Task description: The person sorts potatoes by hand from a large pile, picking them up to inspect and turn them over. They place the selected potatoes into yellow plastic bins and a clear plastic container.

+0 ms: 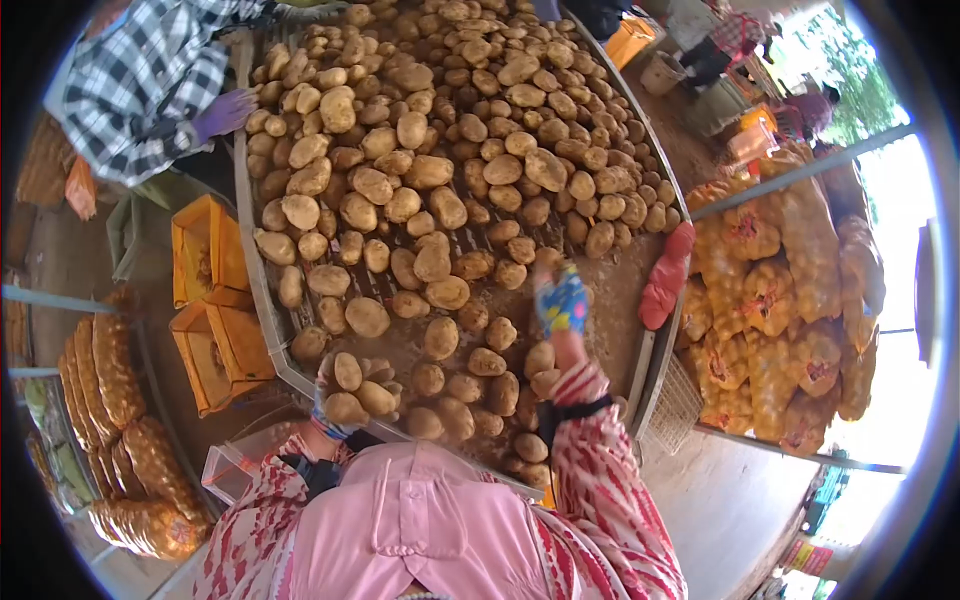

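Observation:
A wide metal-edged sorting table (pixel 618 345) is heaped with loose potatoes (pixel 430 170). My left hand (pixel 335 418), in a patterned glove, is at the near left edge of the table, with its fingers curled round several potatoes (pixel 376 398). Over the right part of the near table is my right hand (pixel 562 300), in a blue flowered glove. Its fingertips reach toward the pile and look blurred and brownish, so I cannot make out whether they grip a potato.
A red cloth-like bundle (pixel 667 275) lies on the right rim. Yellow crates (pixel 212 250) stand at left. Sacks of potatoes (pixel 770 300) are stacked at right, and more sacks (pixel 110 400) at left. A co-worker's purple-gloved hand (pixel 226 113) rests by the far left rim.

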A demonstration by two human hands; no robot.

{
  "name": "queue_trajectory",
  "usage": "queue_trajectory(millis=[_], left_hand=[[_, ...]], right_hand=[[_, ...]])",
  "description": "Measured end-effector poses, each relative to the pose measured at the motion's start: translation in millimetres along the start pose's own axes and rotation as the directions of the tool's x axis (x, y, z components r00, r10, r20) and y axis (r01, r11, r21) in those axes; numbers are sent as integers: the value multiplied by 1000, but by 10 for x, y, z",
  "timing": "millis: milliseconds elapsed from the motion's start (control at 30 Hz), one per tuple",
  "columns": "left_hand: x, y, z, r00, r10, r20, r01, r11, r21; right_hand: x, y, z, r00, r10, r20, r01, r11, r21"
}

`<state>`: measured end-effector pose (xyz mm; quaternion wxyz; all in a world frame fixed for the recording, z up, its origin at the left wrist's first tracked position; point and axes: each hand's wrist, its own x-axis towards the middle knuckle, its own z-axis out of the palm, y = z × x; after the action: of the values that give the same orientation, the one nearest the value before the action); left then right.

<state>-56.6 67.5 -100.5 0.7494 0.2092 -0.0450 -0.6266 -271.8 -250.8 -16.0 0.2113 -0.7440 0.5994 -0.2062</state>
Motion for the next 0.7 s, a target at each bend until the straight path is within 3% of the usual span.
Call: queue_trajectory(millis=[33,67,100,133,167,200,267,333,400,433,467,533,600,667,700], left_hand=[[-48,0,-74,987,86,139,-111,978,177],[-75,29,-60,984,142,106,-159,970,184],[-123,71,-7,988,132,80,-139,986,92],[-181,122,75,989,140,49,-140,990,3],[-239,178,177,987,161,18,-159,984,-86],[-291,235,281,982,188,-3,-185,967,-174],[-351,363,452,976,218,4,-203,913,-355],[-352,506,496,973,211,93,-129,832,-539],[-517,699,152,944,317,93,-293,933,-211],[-707,811,52,966,256,-48,-256,902,-348],[-810,906,-104,925,363,-110,-370,801,-471],[-1088,1389,-13,928,221,-300,-339,835,-433],[-1305,1778,-394,907,238,-347,-353,879,-321],[-1475,2164,-967,838,498,-221,-493,866,83],[-1612,2427,-1239,761,499,-414,-404,864,300]], right_hand=[[239,50,0,994,111,-2,-111,987,-118],[526,382,211,989,148,9,-141,958,-250],[605,82,49,956,236,173,-180,941,-288],[753,290,176,952,151,265,-81,963,-256],[1016,917,602,787,352,507,-472,872,128],[836,789,459,760,257,597,-408,904,131],[479,456,151,860,94,502,-373,786,492],[116,68,419,810,-3,587,-383,754,533],[-167,-118,424,777,-34,629,-447,673,589],[-316,-160,380,767,-33,641,-484,626,611],[-445,-185,343,759,-26,650,-520,576,630],[-653,-236,293,748,-14,664,-583,465,666],[-806,-315,227,735,-5,678,-633,351,690],[-934,-364,164,729,9,685,-669,222,709],[-1036,-339,104,731,30,682,-678,148,720]])
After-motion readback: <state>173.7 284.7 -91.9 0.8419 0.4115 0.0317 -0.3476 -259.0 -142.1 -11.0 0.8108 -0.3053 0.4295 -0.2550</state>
